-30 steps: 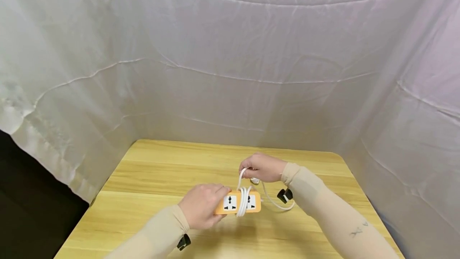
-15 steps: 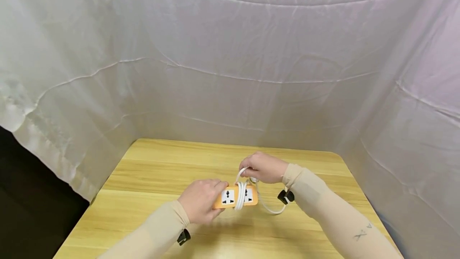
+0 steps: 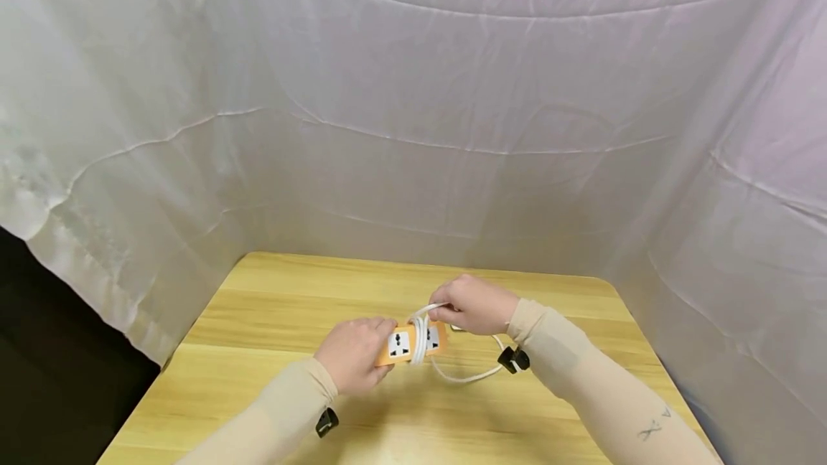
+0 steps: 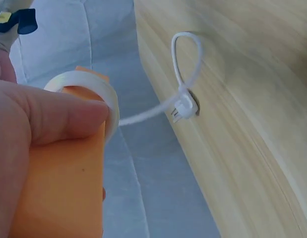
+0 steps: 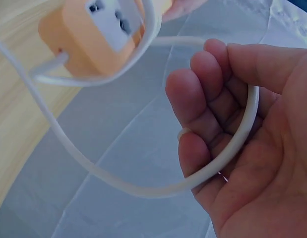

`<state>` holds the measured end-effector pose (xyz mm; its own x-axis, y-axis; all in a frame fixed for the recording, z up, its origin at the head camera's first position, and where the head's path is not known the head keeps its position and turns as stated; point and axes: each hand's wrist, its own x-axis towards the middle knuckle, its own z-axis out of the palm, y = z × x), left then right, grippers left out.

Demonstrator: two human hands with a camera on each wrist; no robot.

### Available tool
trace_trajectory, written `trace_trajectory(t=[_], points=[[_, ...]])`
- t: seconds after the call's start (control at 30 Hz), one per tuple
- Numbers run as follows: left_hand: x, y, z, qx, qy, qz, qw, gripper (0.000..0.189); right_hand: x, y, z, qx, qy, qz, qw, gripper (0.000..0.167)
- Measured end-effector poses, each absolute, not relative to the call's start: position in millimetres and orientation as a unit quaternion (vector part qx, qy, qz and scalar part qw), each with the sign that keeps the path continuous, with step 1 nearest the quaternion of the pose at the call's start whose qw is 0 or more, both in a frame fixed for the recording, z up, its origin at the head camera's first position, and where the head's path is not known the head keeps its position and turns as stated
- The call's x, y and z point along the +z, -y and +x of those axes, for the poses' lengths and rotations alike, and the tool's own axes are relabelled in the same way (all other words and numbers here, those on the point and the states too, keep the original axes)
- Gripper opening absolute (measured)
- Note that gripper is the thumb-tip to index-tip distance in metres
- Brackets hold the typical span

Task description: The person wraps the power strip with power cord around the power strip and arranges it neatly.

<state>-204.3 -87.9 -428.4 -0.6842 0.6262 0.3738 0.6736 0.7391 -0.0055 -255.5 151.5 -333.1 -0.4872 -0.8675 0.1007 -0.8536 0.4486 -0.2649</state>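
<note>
An orange power strip (image 3: 385,357) with white socket faces is held above the table by my left hand (image 3: 354,356), which grips its left end. Several turns of white cord (image 3: 419,341) wrap round the strip's middle. My right hand (image 3: 474,305) is just beyond the strip's right end; in the right wrist view its fingers (image 5: 185,94) curl round the cord, which crosses the palm. In the left wrist view my left thumb (image 4: 69,116) presses the strip beside the wound cord. The cord's white plug (image 4: 185,105) lies on the tabletop with its prongs showing.
The wooden table (image 3: 258,307) spreads under both hands. A grey-white cloth (image 3: 420,185) hangs behind it and along both sides. A slack loop of cord (image 3: 468,379) hangs below my right wrist. Each wrist wears a black strap mount (image 3: 513,359).
My left hand and the strip have shifted slightly left and up. The right hand stays nearly in place, with the cord between it and the strip now lying flatter.
</note>
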Motion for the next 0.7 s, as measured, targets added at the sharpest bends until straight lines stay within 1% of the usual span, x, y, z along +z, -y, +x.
trace_trajectory(t=[0.13,0.37,0.7], points=[[-426.1,89.0,-206.7,-0.059,0.921,-0.339,0.183,0.059,-331.8,-150.4,-251.9,-0.136,-0.853,-0.504,0.001,0.017],[-419.8,94.8,-208.0,-0.071,0.928,-0.313,0.190,0.060,-327.2,-152.7,-247.2,-0.155,-0.855,-0.495,-0.011,0.018],[-414.6,101.5,-211.7,-0.080,0.923,-0.302,0.222,0.057,-325.9,-152.1,-234.7,-0.153,-0.853,-0.496,-0.048,0.015]])
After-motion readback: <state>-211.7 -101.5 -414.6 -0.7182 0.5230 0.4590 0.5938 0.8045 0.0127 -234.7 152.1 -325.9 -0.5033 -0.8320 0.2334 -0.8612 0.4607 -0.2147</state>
